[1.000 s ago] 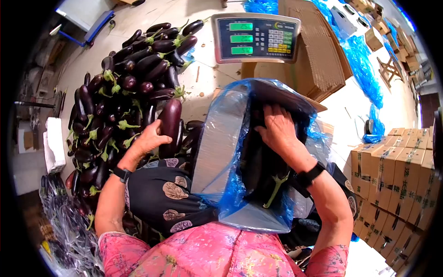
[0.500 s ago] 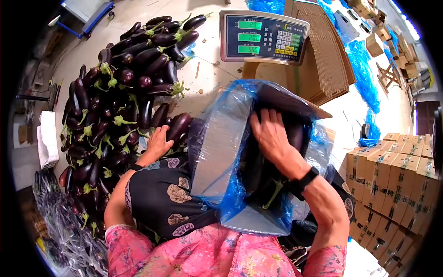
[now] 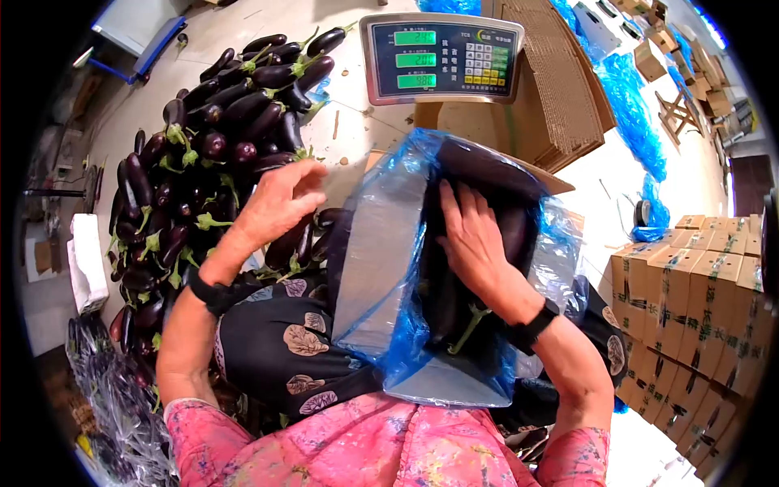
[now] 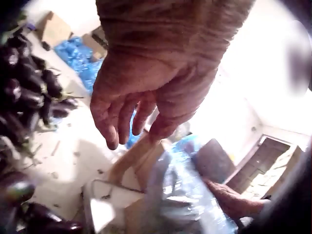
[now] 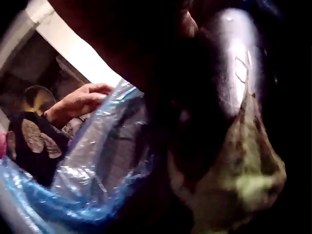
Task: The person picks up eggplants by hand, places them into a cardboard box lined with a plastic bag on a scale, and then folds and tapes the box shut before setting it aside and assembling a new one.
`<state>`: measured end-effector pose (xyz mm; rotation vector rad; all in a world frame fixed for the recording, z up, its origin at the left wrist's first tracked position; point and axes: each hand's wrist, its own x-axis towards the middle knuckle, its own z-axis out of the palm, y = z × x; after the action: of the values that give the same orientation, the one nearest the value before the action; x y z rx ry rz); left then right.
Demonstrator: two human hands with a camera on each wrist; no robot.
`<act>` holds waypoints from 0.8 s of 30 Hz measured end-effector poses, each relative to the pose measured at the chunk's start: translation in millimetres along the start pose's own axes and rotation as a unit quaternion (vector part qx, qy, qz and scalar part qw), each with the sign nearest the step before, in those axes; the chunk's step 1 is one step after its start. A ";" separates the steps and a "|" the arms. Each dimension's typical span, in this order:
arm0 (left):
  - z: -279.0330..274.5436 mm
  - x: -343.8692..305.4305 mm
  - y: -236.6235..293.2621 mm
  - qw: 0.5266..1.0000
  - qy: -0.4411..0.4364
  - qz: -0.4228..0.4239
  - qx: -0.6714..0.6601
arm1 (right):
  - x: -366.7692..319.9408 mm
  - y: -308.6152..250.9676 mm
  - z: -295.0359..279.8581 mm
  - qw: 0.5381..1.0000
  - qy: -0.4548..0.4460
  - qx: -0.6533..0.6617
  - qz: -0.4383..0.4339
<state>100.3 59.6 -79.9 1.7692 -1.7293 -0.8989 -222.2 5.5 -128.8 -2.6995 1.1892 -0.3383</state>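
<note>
My left hand [image 3: 286, 203] hovers at the right side of a large heap of dark purple eggplants [image 3: 214, 146], its fingers loosely bent and nothing between them. In the left wrist view the same hand [image 4: 146, 97] hangs with an empty gap between thumb and fingers. Just below it in the head view lies an eggplant [image 3: 286, 243]. My right hand [image 3: 479, 243] rests flat on eggplants inside a carton [image 3: 381, 268] lined with blue plastic film. One eggplant [image 3: 491, 172] lies across the carton's far end. A green stem [image 3: 469, 329] shows near the front flap.
A scale display [image 3: 442, 58] with green digits stands beyond the carton, beside flattened cardboard [image 3: 560, 89]. Printed boxes [image 3: 682, 300] are stacked at the right. Left of the heap are a white foam block [image 3: 87, 264] and clear plastic wrapping [image 3: 122, 398]. Blue film [image 3: 633, 114] trails along the floor.
My left hand has come off an eggplant at the heap's edge and risen forward, empty. That eggplant now lies lower. My right hand has stayed inside the carton, shifting slightly.
</note>
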 end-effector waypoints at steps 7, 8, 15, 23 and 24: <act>28.8 56.3 118.2 0.963 -0.131 0.231 0.041 | -61.9 -0.7 -51.2 0.983 -0.038 -0.020 0.178; 49.3 64.9 116.8 0.949 -0.135 0.275 0.078 | -63.2 -2.1 -48.0 0.977 -0.046 0.001 0.207; 148.8 84.1 104.9 0.836 -0.102 0.331 0.426 | -53.0 -13.5 -29.3 0.972 -0.037 -0.052 0.225; 155.5 60.4 100.2 0.940 -0.062 0.247 0.226 | -57.3 -15.2 -41.5 0.961 0.046 0.106 0.251; 154.5 62.7 106.0 0.973 -0.079 0.169 0.137 | -59.6 -10.9 -45.7 0.953 0.070 0.153 0.252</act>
<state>-87.3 4.7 -108.6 1.5224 -2.2657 -0.6938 -266.1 54.0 -90.4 -2.0496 1.6494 -0.5825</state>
